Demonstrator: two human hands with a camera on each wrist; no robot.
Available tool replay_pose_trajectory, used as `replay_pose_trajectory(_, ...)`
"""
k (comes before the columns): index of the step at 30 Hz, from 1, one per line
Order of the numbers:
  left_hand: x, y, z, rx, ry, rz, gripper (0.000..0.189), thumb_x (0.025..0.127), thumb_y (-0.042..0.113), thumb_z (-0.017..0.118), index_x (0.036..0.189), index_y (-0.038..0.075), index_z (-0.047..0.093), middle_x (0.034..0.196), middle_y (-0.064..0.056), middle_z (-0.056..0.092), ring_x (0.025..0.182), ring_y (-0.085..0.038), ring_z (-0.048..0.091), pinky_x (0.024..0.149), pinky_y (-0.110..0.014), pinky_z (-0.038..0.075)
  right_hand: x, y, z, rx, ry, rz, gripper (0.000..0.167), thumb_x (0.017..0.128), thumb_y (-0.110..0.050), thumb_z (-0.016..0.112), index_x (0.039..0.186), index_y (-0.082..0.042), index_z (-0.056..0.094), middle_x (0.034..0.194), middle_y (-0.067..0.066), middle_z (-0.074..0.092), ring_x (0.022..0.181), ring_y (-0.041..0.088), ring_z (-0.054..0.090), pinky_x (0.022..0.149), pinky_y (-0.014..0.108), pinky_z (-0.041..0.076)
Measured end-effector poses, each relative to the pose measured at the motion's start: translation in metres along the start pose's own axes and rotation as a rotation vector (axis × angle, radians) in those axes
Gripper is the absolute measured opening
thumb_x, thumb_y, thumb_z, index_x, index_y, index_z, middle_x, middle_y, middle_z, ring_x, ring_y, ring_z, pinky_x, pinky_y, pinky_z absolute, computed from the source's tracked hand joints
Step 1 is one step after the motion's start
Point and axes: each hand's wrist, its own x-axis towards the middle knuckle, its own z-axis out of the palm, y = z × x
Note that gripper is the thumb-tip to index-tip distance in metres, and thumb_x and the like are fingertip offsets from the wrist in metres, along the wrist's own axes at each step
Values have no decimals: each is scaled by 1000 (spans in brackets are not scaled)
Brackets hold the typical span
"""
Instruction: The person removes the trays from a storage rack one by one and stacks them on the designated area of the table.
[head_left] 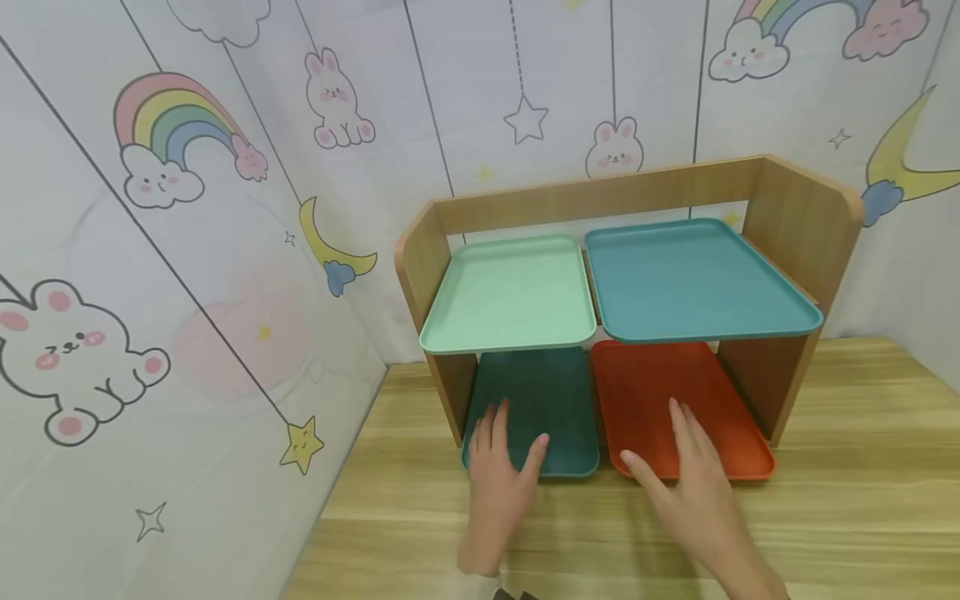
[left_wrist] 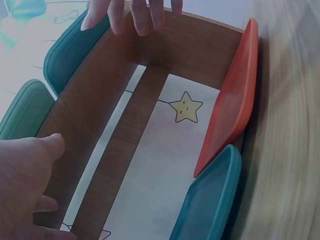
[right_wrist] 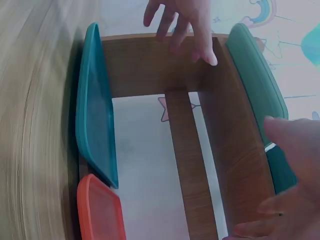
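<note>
Hand work: level palms and light, even fingertips are probably serving best here; raising the knuckles would be risking a knock on the overhanging upper trays.
Left hand: at 7 o'clock from the shelf's middle, the left hand (head_left: 501, 483) is hovering by the dark green tray (head_left: 566, 417), its fingers spreading loosely and gripping nothing.
Right hand: at 5 o'clock, the right hand (head_left: 692, 492) is reaching over the orange-red tray (head_left: 727, 429), fingers extending, also gripping nothing.
Lower trays: dark green is lying at 8 o'clock, orange-red at 4, both showing smooth floors and rounded corners.
Upper trays: the pale green tray (head_left: 517, 292) is sitting at 10 o'clock, the teal tray (head_left: 697, 279) at 2, both overhanging.
Shelf: the wooden shelf (head_left: 806, 225) is standing on the table (head_left: 847, 467).
</note>
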Motion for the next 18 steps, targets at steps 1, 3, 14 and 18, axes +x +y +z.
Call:
replay_pose_trajectory(1, 1, -2, -1, -32, 25, -1, 68, 92, 50, 55, 144, 11, 37, 146, -17, 40, 133, -42, 36, 103, -61, 34, 0, -1, -1, 38, 15, 11, 93, 89, -55, 56, 154, -10, 7, 156, 25, 17, 138, 49, 22, 99, 71, 27)
replay_pose_trajectory(3, 5, -4, -3, -116, 74, -15, 66, 92, 45, 58, 141, 6, 39, 141, -17, 44, 129, -39, 41, 102, -57, 38, 1, -2, -3, 126, 46, 29, 90, 90, -50, 58, 153, -8, 9, 154, 24, 21, 136, 46, 26, 100, 67, 29)
replay_pose_trajectory(14, 26, -25, -19, -467, 203, -181, 52, 94, 21, 60, 135, -3, 38, 131, -23, 46, 122, -38, 47, 100, -54, 41, 7, 0, -28, 472, 88, 96, 80, 97, -36, 53, 154, -15, 1, 155, 17, 24, 138, 35, 32, 99, 9, 37)
replay_pose_trajectory(18, 38, -36, -24, -549, 289, -211, 47, 92, 11, 61, 131, -7, 41, 127, -28, 48, 119, -43, 50, 99, -55, 42, 11, 4, -36, 629, 107, 156, 78, 96, -34, 53, 154, -19, 2, 154, 13, 26, 136, 21, 36, 89, 1, 36)
